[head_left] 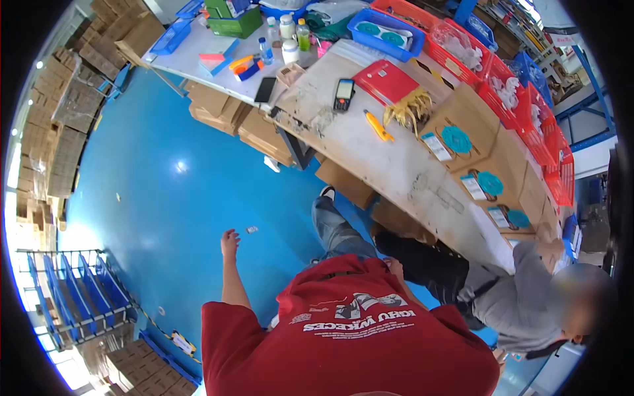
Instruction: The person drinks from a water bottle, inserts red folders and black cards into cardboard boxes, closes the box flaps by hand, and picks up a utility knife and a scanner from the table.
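Observation:
My left hand (230, 243) hangs out to the left over the blue floor, its fingers loosely apart and nothing in them. Just beyond it, a small white label (251, 230) lies on the floor. Of my right arm only a patch of skin shows beside the red shirt (356, 330); the fingers on that side are hidden. Ahead is the worktable (317, 142), with a handheld scanner (343, 94), a yellow utility knife (378, 125), a bundle of tan ties (409, 111), a red folder (385, 82) and a black phone (265, 90).
At the right, a co-worker in a grey top (515, 297) reaches towards cardboard boxes (485, 155) bearing teal coils. Red bins (508, 99) line the table's back. Flattened cardboard (264, 135) lies under the table. A blue rack (76, 290) and stacked cartons (43, 145) stand left.

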Available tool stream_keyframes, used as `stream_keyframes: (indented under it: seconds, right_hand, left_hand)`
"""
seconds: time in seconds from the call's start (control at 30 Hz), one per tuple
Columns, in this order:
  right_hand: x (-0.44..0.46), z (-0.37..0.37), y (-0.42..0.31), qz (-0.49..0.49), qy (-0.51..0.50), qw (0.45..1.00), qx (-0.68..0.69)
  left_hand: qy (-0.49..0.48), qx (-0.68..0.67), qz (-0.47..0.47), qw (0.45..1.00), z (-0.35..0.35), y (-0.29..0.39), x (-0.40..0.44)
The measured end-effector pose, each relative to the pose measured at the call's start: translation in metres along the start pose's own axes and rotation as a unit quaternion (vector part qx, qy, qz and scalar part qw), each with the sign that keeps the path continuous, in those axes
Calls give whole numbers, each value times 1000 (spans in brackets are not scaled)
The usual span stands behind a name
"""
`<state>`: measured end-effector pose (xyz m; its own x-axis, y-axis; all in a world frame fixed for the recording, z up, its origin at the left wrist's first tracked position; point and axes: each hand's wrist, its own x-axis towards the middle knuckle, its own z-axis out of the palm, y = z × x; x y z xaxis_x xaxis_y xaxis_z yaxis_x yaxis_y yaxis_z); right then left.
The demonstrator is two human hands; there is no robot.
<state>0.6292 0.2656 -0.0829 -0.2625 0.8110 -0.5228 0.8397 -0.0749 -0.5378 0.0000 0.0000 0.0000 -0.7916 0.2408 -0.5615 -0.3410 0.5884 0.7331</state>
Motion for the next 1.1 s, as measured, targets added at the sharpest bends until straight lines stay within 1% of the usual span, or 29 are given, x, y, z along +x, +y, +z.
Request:
stream_keyframes:
  seconds: [0.03,0.07,0.1,0.13,0.17,0.2,0.23,0.3,0.37,0.4,0.47,0.5,0.57,0.63,0.7,0.73,0.8,0.87,0.9,0.97,1.1]
  right_hand:
    - [6,-15,-32,-50,55,997,17]
    - [14,-31,-65,-58,59,996,22]
    - [35,-10,-142,-49,34,996,63]
    - [64,-29,-196,-66,56,992,88]
    - [91,-43,-250,-177,99,972,116]
    - [122,-65,-299,-287,147,937,135]
    - [142,-81,-345,-289,151,935,139]
    - [186,-112,-429,-260,94,938,208]
    - [233,-135,-484,-288,68,933,206]
    - [246,-135,-498,-281,63,935,209]
    - [272,-135,-527,-302,104,918,233]
    - [280,-131,-532,-296,95,924,221]
    - [282,-117,-532,-284,89,930,213]
    - [285,-103,-528,-234,15,959,158]
    - [281,-87,-534,-223,7,958,180]
    - [286,-83,-538,-216,21,959,183]
    - [282,-68,-545,-151,42,976,149]
    - [273,-47,-558,-81,77,979,170]
    - [270,-40,-564,-40,96,978,179]
    - [267,-30,-574,35,129,973,190]
    - [263,14,-602,73,196,968,142]
  left_hand:
    - [-8,-4,15,1000,19,17,-1]
    - [-33,13,22,999,37,26,-1]
    - [-54,33,30,998,16,63,21]
    - [-95,11,68,993,42,72,41]
    - [-129,54,113,984,57,71,61]
    - [-167,91,157,969,78,77,81]
    - [-166,92,163,968,84,107,96]
    - [-178,109,174,962,111,135,90]
    - [-192,136,167,957,129,165,85]
    - [-199,153,161,955,135,182,84]
    - [-210,182,160,947,136,225,95]
    - [-210,185,160,947,136,239,110]
    - [-192,161,191,949,131,267,148]
    - [-183,135,225,948,132,300,192]
    - [-186,117,252,942,136,350,228]
    - [-200,120,259,937,143,383,247]
    - [-120,185,341,914,156,442,287]
    - [-98,165,428,883,182,496,359]
    - [-133,167,432,876,202,504,370]
    - [-168,142,433,874,223,570,450]
    - [-203,96,439,870,283,695,580]
